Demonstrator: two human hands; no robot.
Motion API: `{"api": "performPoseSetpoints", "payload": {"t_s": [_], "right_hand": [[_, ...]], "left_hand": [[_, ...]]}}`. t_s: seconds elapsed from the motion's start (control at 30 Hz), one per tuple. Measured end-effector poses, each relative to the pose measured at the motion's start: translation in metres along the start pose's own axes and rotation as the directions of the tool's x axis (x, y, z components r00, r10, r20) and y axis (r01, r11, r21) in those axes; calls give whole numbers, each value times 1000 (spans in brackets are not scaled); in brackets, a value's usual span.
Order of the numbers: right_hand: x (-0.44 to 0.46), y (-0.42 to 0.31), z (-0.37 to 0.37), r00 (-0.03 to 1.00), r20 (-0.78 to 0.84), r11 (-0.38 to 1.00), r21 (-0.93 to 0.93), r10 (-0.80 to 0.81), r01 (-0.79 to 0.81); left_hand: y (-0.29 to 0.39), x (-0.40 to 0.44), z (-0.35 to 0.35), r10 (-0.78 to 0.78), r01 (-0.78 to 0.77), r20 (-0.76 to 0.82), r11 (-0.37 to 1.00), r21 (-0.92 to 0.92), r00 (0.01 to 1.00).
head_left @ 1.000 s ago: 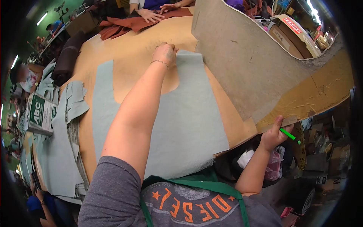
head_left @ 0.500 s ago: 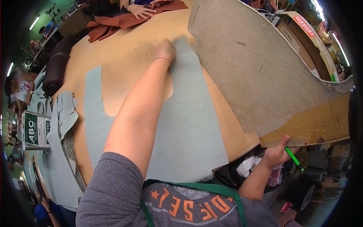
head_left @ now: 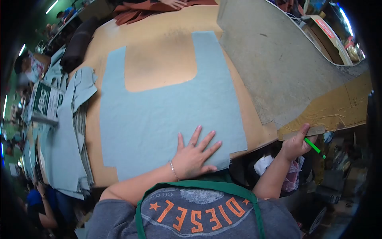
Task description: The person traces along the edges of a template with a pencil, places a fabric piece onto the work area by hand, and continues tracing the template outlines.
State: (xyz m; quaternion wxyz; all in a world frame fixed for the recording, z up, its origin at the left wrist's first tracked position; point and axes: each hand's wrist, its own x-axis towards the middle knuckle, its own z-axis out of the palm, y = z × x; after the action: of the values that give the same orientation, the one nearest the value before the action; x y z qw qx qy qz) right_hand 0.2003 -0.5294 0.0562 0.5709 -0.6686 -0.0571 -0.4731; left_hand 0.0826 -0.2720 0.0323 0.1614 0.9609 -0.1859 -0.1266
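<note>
A light blue-grey piece of fabric with a U-shaped cut-out lies flat on the tan tabletop. Pressed against its lower part is my left hand, palm down with fingers spread. At the right, my right hand pinches the near edge of a large grey cardboard pattern, thumb on top. Brown tape covers that end of the pattern. A green pen sticks out from the same hand. The fingers beneath the edge are mostly hidden.
Stacked blue-grey fabric pieces lie at the left, beside an ABC can. A dark fabric roll rests at the table's far left. Across the table, another person's hand touches rust-coloured material. An open box stands behind the pattern.
My left hand has come back from the fabric's far right strip to its near part, now lying spread. My right hand still holds the pattern and pen. The view has shifted.
</note>
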Motion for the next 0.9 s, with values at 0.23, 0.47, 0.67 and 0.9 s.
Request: {"api": "performPoseSetpoints", "payload": {"t_s": [0.23, 0.47, 0.67, 0.9], "right_hand": [[20, -32, -12, 993, -104, 998, 20, -63, 65], [34, -56, -44, 993, -110, 998, -38, -51, 47], [65, -54, -120, 980, -172, 892, -422, 96, -162], [80, -72, -180, 911, 72, 819, 415, 406, -397]], "left_hand": [[-30, 39, 2, -45, 58, -139, 995, 87, 989], [-39, 64, -7, -80, 97, -160, 990, 99, 984], [-21, 49, 2, -88, 90, -157, 996, 3, 984], [-107, -28, -27, -568, 637, -450, 771, 2, 689]]}}
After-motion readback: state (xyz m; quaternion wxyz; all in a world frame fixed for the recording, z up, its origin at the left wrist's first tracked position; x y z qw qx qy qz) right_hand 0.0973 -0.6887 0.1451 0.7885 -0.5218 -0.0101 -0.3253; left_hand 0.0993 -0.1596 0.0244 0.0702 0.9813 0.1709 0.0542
